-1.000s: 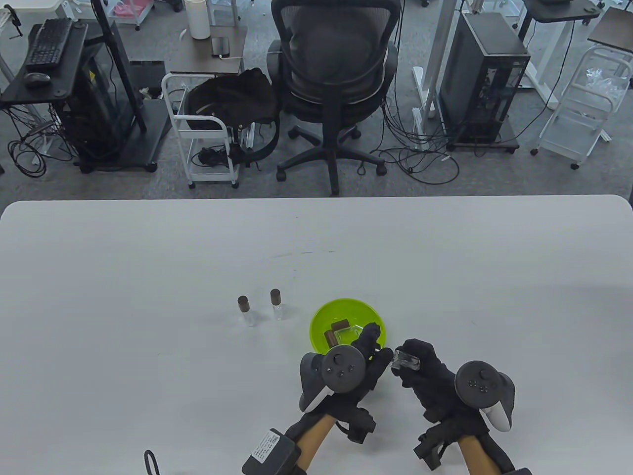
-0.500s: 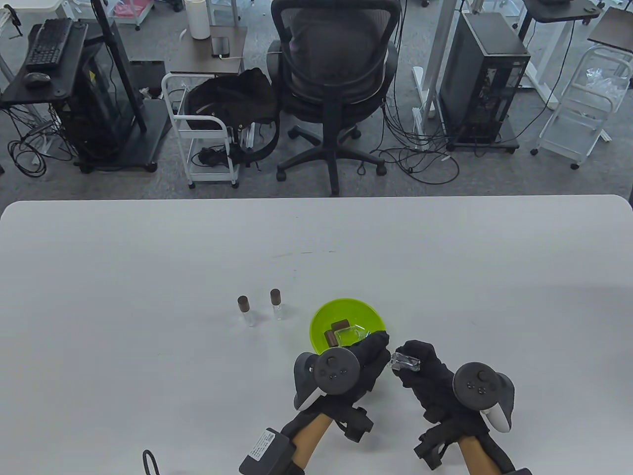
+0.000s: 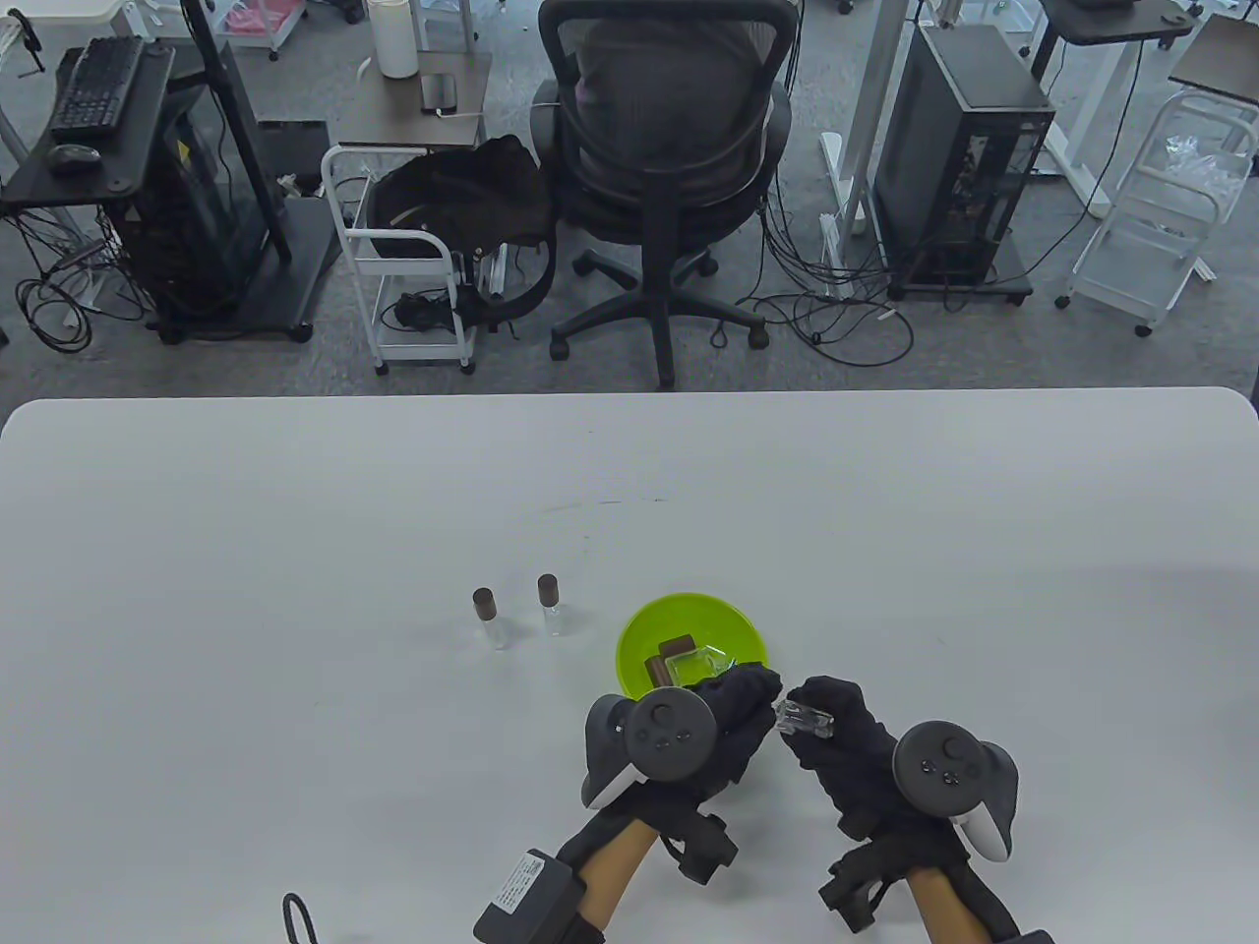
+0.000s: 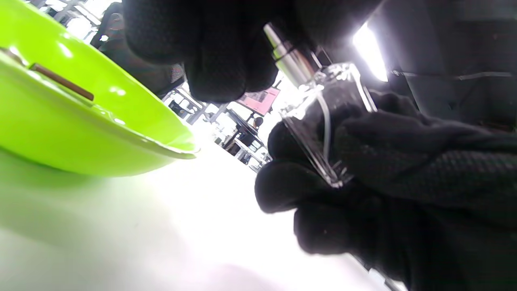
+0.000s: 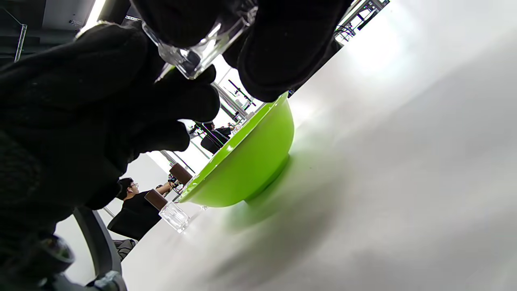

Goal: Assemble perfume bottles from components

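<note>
My right hand (image 3: 816, 710) grips a clear square glass bottle (image 3: 807, 723) just in front of the green bowl (image 3: 691, 608). My left hand (image 3: 759, 690) curls over the bottle's neck. In the left wrist view its fingertips (image 4: 226, 56) pinch a silver spray pump (image 4: 287, 58) seated in the bottle (image 4: 329, 117), with a thin tube running down inside. The right wrist view shows the bottle (image 5: 200, 50) from below between my right fingers (image 5: 282, 52). The bowl holds brown caps (image 3: 675, 647) and a clear bottle (image 3: 693, 669).
Two capped bottles (image 3: 489, 618) (image 3: 551, 602) stand upright left of the bowl; they appear in the right wrist view (image 5: 173, 214) too. An office chair (image 3: 669, 147) and carts stand beyond the table's far edge.
My left hand's fingers came down from over the bowl and closed on the bottle's neck; its tracker shifted slightly left. The right hand with the bottle barely moved.
</note>
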`<move>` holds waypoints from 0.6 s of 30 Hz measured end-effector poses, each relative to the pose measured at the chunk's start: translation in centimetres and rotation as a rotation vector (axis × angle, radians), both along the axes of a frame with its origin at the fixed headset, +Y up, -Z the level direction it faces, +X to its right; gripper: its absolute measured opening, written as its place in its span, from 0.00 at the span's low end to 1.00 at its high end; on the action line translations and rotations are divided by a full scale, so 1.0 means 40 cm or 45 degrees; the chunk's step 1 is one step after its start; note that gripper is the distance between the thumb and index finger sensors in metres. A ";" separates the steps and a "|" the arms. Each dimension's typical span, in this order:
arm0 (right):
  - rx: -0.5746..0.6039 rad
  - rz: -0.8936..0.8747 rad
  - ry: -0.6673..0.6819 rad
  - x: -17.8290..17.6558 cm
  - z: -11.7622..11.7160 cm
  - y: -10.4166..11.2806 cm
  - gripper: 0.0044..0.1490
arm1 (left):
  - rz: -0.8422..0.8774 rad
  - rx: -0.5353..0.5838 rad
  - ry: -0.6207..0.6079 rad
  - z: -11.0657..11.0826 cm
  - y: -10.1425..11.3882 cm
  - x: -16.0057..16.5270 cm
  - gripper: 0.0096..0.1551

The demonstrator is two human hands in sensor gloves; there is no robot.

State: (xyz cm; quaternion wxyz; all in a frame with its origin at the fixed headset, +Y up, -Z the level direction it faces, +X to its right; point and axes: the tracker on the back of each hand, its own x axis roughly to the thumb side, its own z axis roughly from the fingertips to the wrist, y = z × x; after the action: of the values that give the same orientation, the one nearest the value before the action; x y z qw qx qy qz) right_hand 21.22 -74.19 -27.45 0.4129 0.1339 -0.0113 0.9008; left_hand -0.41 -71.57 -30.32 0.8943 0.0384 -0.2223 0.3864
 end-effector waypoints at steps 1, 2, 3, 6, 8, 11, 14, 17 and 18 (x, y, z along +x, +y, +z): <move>-0.007 -0.004 0.008 -0.003 0.000 -0.001 0.37 | -0.007 -0.029 0.040 -0.002 0.000 0.000 0.29; -0.006 0.003 0.009 -0.006 0.001 -0.002 0.37 | -0.031 -0.041 0.047 -0.002 0.001 0.001 0.31; 0.004 0.021 0.010 -0.008 0.001 -0.002 0.37 | -0.087 -0.069 0.084 -0.002 0.002 0.003 0.33; 0.014 0.029 -0.005 -0.012 0.003 -0.001 0.37 | -0.227 -0.168 0.121 -0.003 0.004 0.005 0.32; 0.012 0.026 -0.002 -0.012 0.003 -0.002 0.37 | -0.188 -0.170 0.113 -0.004 0.005 0.003 0.30; -0.002 0.016 0.000 -0.012 0.001 -0.004 0.37 | -0.101 -0.104 0.032 -0.005 0.009 0.000 0.26; -0.011 0.007 -0.008 -0.010 -0.001 -0.005 0.37 | -0.062 -0.044 -0.044 0.000 0.014 -0.001 0.21; -0.010 0.019 -0.010 -0.011 0.000 -0.006 0.37 | -0.068 -0.025 -0.051 0.003 0.013 0.001 0.17; 0.000 0.027 -0.016 -0.010 0.000 -0.005 0.37 | -0.037 -0.012 -0.047 0.002 0.008 -0.003 0.18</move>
State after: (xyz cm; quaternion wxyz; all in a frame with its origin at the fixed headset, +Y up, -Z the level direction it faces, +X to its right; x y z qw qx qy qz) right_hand 20.83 -74.38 -27.44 0.4033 0.1283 -0.0125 0.9059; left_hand -0.52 -71.26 -30.25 0.8957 0.0236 -0.2375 0.3751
